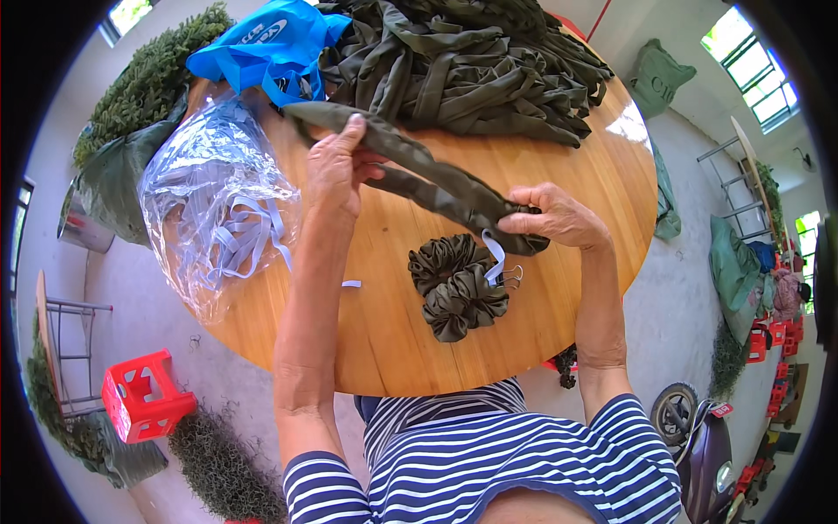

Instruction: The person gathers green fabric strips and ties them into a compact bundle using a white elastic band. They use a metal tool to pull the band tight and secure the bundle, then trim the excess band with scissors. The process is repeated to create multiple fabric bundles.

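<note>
The left hand (336,170) has its fingers clamped on an olive fabric loop (428,168), which is held above the middle of the counter (384,345). The right hand (563,216) pinches its other end, although its fingertips are partly hidden, so I cannot tell exactly how. Two gathered olive fabric rings (463,301) lie toward the near edge. At the far edge rests a dark green fabric heap (471,74); at the left edge, a clear plastic bag (209,188) with pale strips (249,231).

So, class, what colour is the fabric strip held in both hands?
The fabric strip is dark olive green, shown best in the head view.
</note>
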The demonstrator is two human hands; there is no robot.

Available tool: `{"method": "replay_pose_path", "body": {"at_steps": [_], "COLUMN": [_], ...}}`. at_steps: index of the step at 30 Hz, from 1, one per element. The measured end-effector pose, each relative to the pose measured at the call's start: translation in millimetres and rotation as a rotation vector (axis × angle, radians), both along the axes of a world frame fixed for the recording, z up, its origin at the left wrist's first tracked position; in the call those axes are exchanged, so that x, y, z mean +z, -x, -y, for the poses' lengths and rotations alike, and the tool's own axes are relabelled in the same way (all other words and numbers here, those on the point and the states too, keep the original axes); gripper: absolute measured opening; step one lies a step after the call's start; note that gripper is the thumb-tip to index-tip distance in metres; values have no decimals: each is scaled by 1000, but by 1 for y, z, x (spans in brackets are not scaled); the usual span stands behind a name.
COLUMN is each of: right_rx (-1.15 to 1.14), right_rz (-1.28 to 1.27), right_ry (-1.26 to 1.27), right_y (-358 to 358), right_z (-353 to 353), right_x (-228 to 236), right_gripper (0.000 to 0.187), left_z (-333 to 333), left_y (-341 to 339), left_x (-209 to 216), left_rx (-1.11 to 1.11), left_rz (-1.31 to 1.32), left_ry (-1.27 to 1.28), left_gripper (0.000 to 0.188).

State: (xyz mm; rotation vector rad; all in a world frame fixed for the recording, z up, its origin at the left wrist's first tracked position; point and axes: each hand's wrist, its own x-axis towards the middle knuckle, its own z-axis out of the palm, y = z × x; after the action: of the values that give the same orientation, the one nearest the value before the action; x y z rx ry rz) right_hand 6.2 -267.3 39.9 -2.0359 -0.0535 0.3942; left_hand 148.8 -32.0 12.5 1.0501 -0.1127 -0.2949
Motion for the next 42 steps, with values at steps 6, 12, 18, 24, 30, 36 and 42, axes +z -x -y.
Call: {"method": "replay_pose_path", "body": {"at_steps": [6,12,18,24,30,36,42], "right_rx": [-137,-255,-190,-215,-352,-252,-245], "right_rz": [472,273,348,395,287,427,513], "right_ry": [-122,-261,-175,-162,-82,-115,-70], "right_y": [-9,-3,-3,-4,-4,-3,4], "right_z": [-33,-38,-28,-28,-44,-46,-35], "right_x": [-11,2,1,-6,-10,-7,2], "right_gripper": [43,31,26,28,35,34,28], "left_z": [37,33,10,21,57,56,28], "left_y": [38,38,8,19,64,64,40], "left_x": [-3,9,-6,-5,-16,-16,17], "left_rx": [-99,-197,-115,-89,-110,-270,-424], "left_rz": [-66,-110,-32,-30,-107,-77,-165], "left_ry": [-1,63,271,304,205,185,316], "left_gripper": [22,32,17,12,14,14,21]}}
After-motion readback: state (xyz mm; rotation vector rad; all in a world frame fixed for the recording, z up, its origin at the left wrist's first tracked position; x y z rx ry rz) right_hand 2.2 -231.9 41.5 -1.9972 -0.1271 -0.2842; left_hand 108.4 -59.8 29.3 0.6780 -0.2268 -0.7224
